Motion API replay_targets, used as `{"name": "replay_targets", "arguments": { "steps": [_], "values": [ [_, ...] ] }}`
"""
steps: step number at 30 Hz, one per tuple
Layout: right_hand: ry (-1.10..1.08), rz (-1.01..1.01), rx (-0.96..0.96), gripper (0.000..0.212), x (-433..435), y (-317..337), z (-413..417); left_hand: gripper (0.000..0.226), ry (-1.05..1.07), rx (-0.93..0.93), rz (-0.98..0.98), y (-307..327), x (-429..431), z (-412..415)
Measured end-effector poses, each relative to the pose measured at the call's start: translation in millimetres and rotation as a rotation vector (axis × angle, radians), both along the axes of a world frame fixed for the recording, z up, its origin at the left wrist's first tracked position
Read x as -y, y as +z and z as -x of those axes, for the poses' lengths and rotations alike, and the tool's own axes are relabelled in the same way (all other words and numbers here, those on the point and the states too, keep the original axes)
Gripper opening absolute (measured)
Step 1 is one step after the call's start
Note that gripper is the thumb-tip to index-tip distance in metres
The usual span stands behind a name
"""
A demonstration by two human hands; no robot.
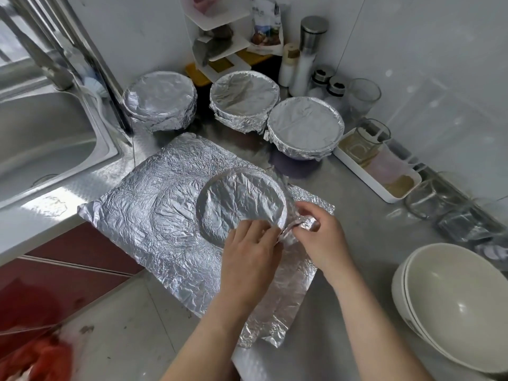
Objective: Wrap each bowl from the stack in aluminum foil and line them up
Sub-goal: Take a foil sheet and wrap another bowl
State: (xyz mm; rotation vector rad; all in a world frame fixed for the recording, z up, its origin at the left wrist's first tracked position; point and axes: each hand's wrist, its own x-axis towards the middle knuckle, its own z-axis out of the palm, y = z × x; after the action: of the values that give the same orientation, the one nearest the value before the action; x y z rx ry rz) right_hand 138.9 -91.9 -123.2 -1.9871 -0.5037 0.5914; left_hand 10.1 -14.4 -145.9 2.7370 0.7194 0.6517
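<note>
On the counter [354, 213], bowl [283, 215] under foil sheet [154, 215]

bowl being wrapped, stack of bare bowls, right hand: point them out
bowl being wrapped [242, 199], head view, foil-covered top
stack of bare bowls [453, 306], head view, inside of top bowl
right hand [321, 237], head view, back of the hand
</note>
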Motion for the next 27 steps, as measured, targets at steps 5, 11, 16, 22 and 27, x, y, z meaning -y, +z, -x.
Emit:
{"name": "replay_targets", "arguments": {
  "steps": [5, 11, 16, 22, 27],
  "values": [
    [-0.495, -0.305, -0.509, 0.023, -13, -13, 19, 0.008, 0.137, -0.051, 0.022, 5, 13, -18],
    [-0.469, -0.385, -0.716, 0.041, -20, -21, 25, 0.005, 0.110, -0.077, 0.128, 18, 22, -34],
    [-0.455, -0.336, -0.547, 0.029, -29, -18, 14, 0.024, 0.087, 0.117, 0.288, 44, -3, -30],
    [-0.387, -0.211, -0.209, 0.048, -44, -11, 15, 0.042, 0.462, -0.033, 0.409, 43, -86, -20],
    [-0.313, -0.229, -0.199, 0.051, -53, 0, 10, 0.045, 0.390, -0.002, 0.628, 28, -92, -7]
  ]
}}
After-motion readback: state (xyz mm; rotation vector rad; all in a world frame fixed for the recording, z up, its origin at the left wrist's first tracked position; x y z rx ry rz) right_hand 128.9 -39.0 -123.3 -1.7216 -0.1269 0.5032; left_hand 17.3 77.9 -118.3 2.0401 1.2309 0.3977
